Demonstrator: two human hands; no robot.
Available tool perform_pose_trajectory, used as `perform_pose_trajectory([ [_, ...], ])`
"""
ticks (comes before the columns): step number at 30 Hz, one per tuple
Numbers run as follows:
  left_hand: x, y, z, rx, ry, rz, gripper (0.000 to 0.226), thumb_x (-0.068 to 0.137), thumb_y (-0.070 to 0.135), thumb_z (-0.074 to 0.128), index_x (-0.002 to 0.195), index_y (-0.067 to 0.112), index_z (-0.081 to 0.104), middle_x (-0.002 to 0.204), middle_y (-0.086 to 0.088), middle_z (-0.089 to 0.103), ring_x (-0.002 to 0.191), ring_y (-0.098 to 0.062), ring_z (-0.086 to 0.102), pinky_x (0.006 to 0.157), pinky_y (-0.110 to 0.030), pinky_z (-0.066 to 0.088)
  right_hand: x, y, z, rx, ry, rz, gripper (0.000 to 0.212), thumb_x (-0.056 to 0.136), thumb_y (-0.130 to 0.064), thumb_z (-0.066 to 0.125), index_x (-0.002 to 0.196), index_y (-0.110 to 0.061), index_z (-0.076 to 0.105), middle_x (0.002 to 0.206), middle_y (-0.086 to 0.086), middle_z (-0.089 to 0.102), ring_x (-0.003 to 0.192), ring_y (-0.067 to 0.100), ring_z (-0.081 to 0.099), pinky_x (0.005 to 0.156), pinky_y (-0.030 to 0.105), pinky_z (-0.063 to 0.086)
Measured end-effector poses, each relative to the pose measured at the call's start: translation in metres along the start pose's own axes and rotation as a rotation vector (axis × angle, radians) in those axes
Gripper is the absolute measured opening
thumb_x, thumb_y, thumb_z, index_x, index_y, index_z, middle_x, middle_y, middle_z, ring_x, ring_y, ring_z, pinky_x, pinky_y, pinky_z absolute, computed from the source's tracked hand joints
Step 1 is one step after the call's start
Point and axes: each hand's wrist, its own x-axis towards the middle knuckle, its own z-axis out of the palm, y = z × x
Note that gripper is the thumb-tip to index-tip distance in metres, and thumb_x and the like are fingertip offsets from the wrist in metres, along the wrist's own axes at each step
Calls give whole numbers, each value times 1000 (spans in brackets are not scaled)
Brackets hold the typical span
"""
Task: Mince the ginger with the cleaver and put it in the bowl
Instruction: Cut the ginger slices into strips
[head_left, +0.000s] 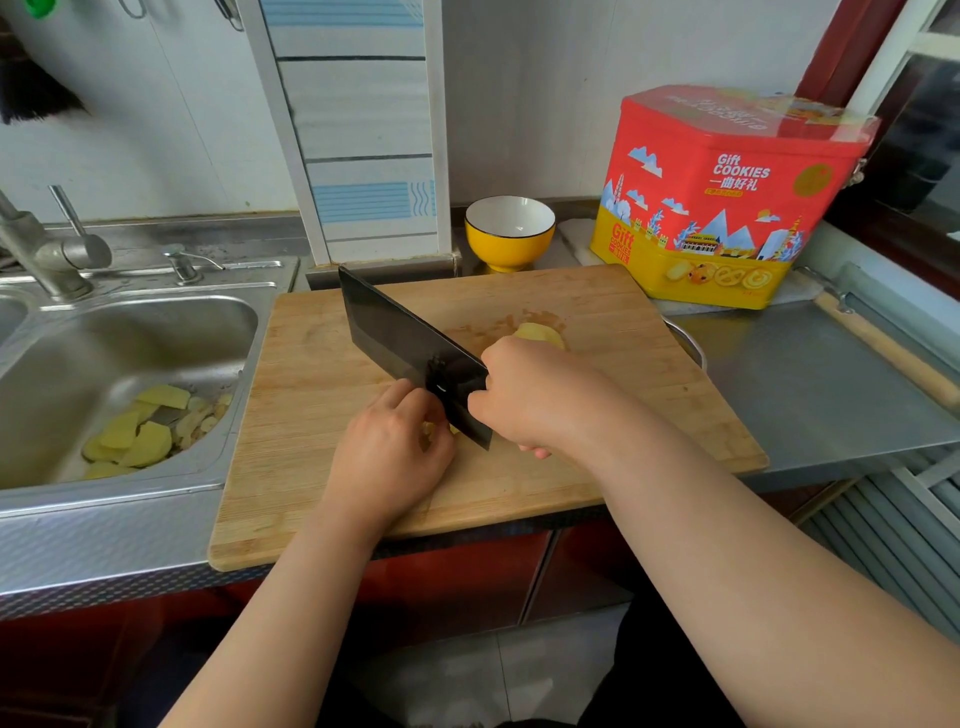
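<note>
On the wooden cutting board (519, 488), near its front edge, the left hand (387, 457) has its fingers curled over a small bit of ginger (429, 429), and the cleaver (410, 348) blade sits right up against those fingers. The right hand (530, 395) is wrapped tight around the handle, which it hides completely. A bigger chunk of ginger (540, 333) lies further back on the board, just past the right hand.

Biggest worry imo: the piece being held is so small the fingertips are basically at the blade. If it slips or rolls mid-chop, a fingertip could get nicked. The board also hangs over the sink (130, 364) on its left side, so hard chopping might rock it, though I can't tell how well it's supported.

The yellow bowl (509, 234) waits behind the board's far edge, well apart from the ginger, so carrying mince over there could scatter bits. A red cookie tin (727, 197) stands just right of the bowl, crowding that corner of the bench (810, 384). Yellow slices (135, 431) sit in the sink basin, and a rolling pin (893, 358) lies along the far right.
</note>
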Motion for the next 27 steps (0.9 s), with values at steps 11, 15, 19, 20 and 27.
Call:
perform_pose_trajectory([
  [11, 1, -4, 2, 14, -33, 19, 12, 78, 14, 69, 73, 12, 59, 76, 2, 52, 60, -15, 47, 48, -30, 40, 7, -3, 9, -49, -42, 29, 9, 98, -18, 49, 92, -12, 53, 65, 4, 55, 54, 18, 54, 49, 27, 47],
  [15, 0, -3, 0, 5, -31, 21, 11, 80, 17, 65, 73, 13, 58, 77, 6, 50, 61, -9, 40, 52, -23, 33, 16, 9, 6, 132, -91, 132, 35, 98, -20, 49, 130, -6, 52, 63, 9, 60, 49, 21, 56, 49, 27, 50],
  [19, -3, -4, -2, -54, -46, -28, 6, 81, 17, 65, 78, 15, 61, 84, 7, 54, 64, -12, 52, 55, -29, 45, 15, 18, 2, 155, -67, 134, 47, 98, -23, 49, 143, -8, 42, 63, 9, 59, 47, 18, 55, 49, 25, 49],
  [20, -4, -5, -3, -82, -37, -55, 5, 82, 17, 65, 79, 17, 61, 86, 8, 54, 65, -11, 54, 56, -31, 48, 15, 18, 2, 160, -50, 126, 49, 98, -24, 49, 145, -10, 40, 65, 9, 60, 48, 18, 55, 49, 25, 51],
  [27, -7, -5, -6, -96, -33, -62, 5, 81, 14, 65, 79, 15, 60, 87, 9, 52, 66, -9, 52, 56, -21, 43, 3, 8, -2, 87, -9, 39, 41, 99, -24, 48, 138, -12, 48, 65, 8, 62, 50, 18, 58, 47, 25, 50],
])
